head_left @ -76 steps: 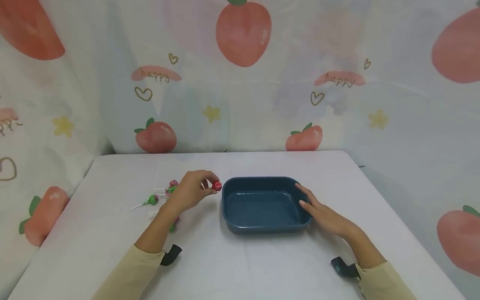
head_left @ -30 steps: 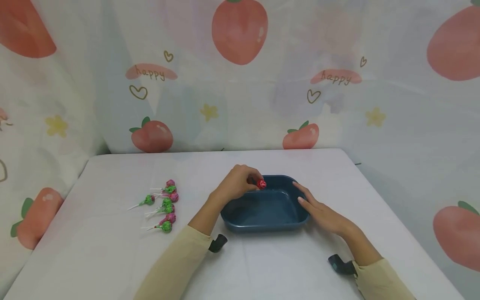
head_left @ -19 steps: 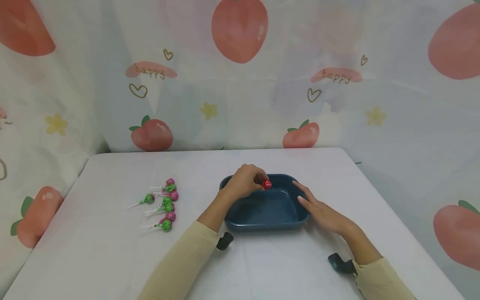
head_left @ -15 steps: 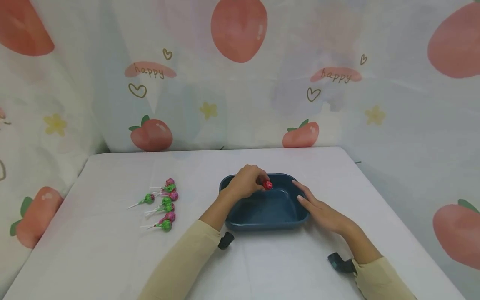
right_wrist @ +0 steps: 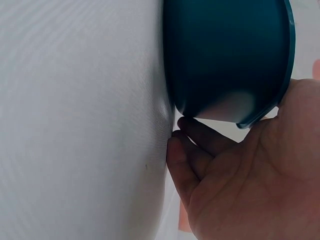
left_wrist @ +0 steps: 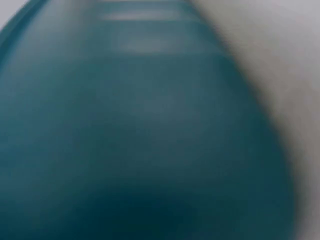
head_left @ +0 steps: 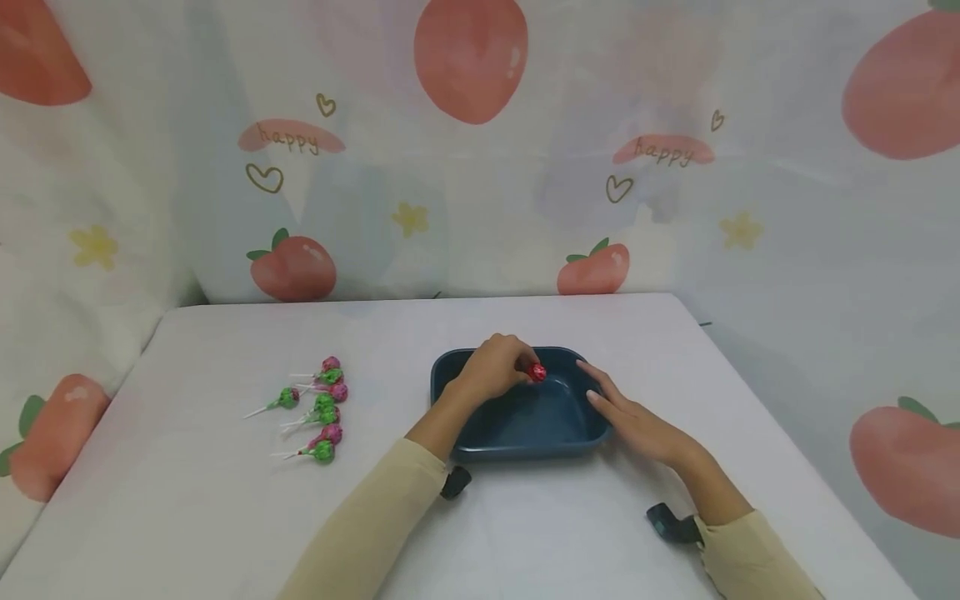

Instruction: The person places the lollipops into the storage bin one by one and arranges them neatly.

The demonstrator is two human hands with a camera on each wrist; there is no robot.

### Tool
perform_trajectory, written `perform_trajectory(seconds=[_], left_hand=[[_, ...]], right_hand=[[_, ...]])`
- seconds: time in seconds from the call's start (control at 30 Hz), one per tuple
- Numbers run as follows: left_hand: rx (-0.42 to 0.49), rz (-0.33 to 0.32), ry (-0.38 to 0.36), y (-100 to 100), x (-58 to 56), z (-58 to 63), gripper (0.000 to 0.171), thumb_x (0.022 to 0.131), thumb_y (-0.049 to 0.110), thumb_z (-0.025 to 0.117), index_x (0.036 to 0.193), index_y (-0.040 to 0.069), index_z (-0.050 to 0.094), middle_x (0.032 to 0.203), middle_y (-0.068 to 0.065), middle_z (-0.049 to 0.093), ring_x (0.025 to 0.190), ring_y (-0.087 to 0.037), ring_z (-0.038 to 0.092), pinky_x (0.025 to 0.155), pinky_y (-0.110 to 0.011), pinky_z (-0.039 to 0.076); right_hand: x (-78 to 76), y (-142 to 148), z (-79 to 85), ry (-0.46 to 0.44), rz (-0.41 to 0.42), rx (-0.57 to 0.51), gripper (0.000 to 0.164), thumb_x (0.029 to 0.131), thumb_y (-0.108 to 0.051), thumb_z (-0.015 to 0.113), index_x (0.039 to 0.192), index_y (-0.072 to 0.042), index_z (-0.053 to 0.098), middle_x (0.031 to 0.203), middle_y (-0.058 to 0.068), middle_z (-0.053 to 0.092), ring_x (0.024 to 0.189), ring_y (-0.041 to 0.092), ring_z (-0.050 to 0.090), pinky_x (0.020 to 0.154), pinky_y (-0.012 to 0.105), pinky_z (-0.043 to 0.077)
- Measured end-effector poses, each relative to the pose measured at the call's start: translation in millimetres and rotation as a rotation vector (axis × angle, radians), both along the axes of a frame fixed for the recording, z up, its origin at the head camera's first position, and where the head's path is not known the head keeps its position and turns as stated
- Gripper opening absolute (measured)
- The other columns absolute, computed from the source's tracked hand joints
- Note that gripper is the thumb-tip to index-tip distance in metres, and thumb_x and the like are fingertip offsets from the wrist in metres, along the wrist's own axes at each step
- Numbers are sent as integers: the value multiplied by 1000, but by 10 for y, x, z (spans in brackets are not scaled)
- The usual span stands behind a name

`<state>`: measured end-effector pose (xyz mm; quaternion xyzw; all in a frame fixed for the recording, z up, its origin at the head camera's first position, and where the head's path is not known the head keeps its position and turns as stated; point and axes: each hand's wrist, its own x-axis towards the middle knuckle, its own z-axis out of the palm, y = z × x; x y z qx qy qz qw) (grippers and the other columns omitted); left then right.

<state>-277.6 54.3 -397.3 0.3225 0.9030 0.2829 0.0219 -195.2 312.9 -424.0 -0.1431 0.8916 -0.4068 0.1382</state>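
Note:
A dark blue rectangular dish with rounded corners stands on the white table. Above its inside, toward the far wall, my left hand pinches a red-wrapped lollipop between thumb and fingertips; its stick is hidden by the hand. My right hand holds the dish's right end, thumb over the rim. In the right wrist view, the other fingers lie along the outer wall, low by the tablecloth. The left wrist view is filled by the blurred dish; neither hand nor lollipop shows there.
Left of the dish, several green and pink lollipops lie in a loose column, white sticks pointing left. One green lollipop lies apart, farther left. A fruit-patterned curtain hangs behind the table and along both sides.
My left hand has carried the red lollipop rightward from beside the dish to over its inside, uncovering the lollipops on the left. Lately it has barely moved. The right hand stays at the dish.

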Motion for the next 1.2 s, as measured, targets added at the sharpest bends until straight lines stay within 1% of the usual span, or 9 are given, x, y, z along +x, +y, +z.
perform_trajectory(seconds=[0.17,0.23,0.47,0.6,0.7,0.87,1.03,1.2], left_hand=[[5,32,-4,-31,-3,-72,25,91,10,82,116,8,78,101,-2,76,94,-12,67,88,-27,53],[11,34,-4,-30,-14,-98,25,91,9,81,116,8,78,101,-2,76,94,-12,68,88,-27,53],[48,-28,-6,23,-39,-185,27,91,7,80,118,8,76,102,0,76,97,-11,68,90,-26,51],[69,-36,3,32,-42,-202,23,91,8,81,113,8,77,97,2,75,94,-9,67,88,-25,51],[67,-37,3,22,-41,-193,21,91,7,81,112,8,77,97,1,76,94,-9,67,88,-25,51],[33,-15,-3,-1,-34,-188,21,92,7,80,112,8,78,99,0,76,95,-10,68,88,-26,52],[-13,0,12,21,-31,-203,21,92,8,80,113,9,79,101,0,76,95,-9,69,87,-27,53],[-24,25,12,51,-31,-226,23,91,6,81,113,8,79,102,-1,76,96,-12,70,88,-28,54]], right_hand=[[-19,-42,-25,-2,2,-3,58,114,-45,29,166,-33,8,171,15,7,154,46,8,112,74,11],[-19,-52,-26,-3,3,-6,58,114,-44,29,166,-34,8,171,15,7,154,45,8,112,74,11],[4,-41,0,-6,6,-7,57,114,-43,30,166,-34,8,171,15,8,153,46,9,112,75,11],[15,-24,20,-7,1,1,57,114,-42,30,166,-34,8,171,15,7,153,47,8,112,75,10],[12,-26,28,-7,1,-6,57,114,-42,30,166,-33,9,171,16,7,153,47,8,112,75,10],[0,-46,11,-10,11,-17,57,114,-43,30,166,-34,9,171,15,8,153,46,8,112,75,10],[4,-32,0,-3,1,-6,57,114,-41,31,166,-33,9,171,16,8,153,47,8,112,74,11],[10,-17,14,1,0,-11,57,114,-42,32,166,-33,10,171,15,8,154,46,8,112,75,10]])
